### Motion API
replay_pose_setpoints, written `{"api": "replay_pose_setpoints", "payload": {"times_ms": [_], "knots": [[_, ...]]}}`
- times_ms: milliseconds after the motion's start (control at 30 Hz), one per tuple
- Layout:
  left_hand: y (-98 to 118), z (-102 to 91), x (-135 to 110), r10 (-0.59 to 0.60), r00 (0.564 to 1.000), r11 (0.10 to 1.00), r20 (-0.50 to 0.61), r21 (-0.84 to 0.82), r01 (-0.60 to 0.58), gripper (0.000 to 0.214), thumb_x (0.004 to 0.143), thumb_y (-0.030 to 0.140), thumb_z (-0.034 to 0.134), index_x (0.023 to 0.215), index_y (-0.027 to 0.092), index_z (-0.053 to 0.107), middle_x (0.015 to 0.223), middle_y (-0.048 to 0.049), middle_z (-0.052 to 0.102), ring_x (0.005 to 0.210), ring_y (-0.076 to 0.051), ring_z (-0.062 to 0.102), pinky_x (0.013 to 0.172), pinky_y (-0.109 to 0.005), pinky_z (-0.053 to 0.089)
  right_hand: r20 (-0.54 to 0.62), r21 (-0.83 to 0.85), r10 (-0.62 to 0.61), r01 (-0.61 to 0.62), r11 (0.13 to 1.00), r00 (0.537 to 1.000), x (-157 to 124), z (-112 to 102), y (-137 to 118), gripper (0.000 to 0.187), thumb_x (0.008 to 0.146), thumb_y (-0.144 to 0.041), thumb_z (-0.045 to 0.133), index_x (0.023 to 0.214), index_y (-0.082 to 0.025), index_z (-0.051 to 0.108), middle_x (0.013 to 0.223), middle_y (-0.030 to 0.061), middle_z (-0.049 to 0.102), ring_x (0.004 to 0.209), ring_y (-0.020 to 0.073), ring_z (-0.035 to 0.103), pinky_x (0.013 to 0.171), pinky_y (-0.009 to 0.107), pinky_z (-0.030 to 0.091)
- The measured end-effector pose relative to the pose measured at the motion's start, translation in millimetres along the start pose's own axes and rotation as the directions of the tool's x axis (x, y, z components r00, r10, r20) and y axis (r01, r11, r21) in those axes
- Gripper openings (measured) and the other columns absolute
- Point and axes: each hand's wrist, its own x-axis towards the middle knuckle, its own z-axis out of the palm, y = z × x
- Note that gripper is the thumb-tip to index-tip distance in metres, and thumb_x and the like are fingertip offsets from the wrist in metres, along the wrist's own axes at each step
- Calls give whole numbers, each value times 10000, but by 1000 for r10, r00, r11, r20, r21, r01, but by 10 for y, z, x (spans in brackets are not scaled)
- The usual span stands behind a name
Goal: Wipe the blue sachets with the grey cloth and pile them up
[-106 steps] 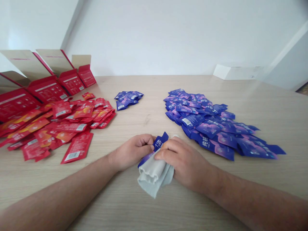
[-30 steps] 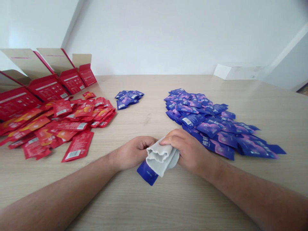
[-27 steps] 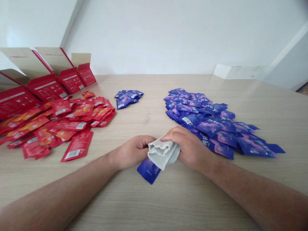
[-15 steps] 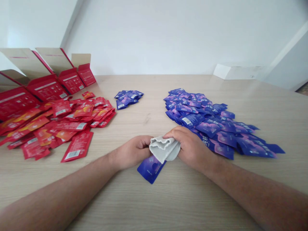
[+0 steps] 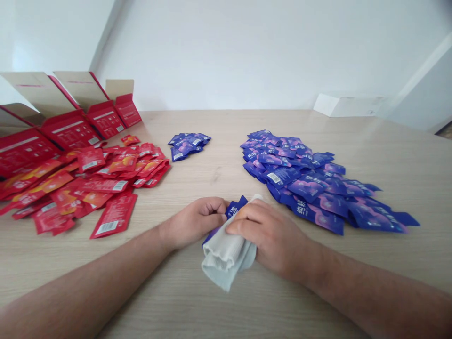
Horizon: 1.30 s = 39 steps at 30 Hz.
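At the near middle of the worktop (image 5: 176, 301), the right hand (image 5: 273, 238) has its fingers clamped on a folded pale cloth (image 5: 228, 247), which covers part of a blue packet (image 5: 236, 205). The left hand (image 5: 197, 221) pinches that packet's edge between its fingers. Beyond, a red heap (image 5: 92, 183) of packets lies left and a large blue pile (image 5: 307, 181) right, with a small blue pile (image 5: 188, 145) between. Open red boxes (image 5: 72, 129) stand behind the red heap; a white box (image 5: 348, 106) sits far right, near the wall (image 5: 229, 52).

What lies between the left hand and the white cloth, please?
In the head view, a blue sachet lies between the left hand and the white cloth.
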Motion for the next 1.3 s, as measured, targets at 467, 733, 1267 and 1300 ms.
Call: {"api": "replay_pose_setpoints", "payload": {"times_ms": [467,733,1267,1300], "knots": [[-21,-7,18,-5,998,999,-63,41,8,195,872,263,588,726,155,514,752,17,553,645,-93,470,574,-220,367,34,-45,-25,26,999,999,-10,39,-86,180,964,-195,566,1105,-202,677,1019,67,644,962,222,546,854,376,473],[-15,-8,15,-2,995,998,-103,66,9,206,868,268,596,719,157,507,718,33,514,627,-86,437,565,-210,357,74,-45,-77,81,996,994,0,71,-155,161,960,-217,580,1083,-214,684,993,63,645,943,221,550,828,367,475],[-19,34,10,0,994,1000,-106,-25,-3,234,890,278,591,721,158,483,705,43,493,603,-74,425,543,-205,336,-13,-50,29,-29,998,1000,-9,51,-51,207,938,-165,599,1125,-218,670,1036,56,642,957,220,550,869,383,455],[-28,35,9,-3,994,999,-107,-32,-1,235,891,281,592,722,159,483,704,43,496,599,-74,429,539,-205,333,-32,-47,49,-50,998,998,-11,43,-28,216,930,-157,607,1129,-216,669,1041,57,641,966,221,550,881,388,452]]}}
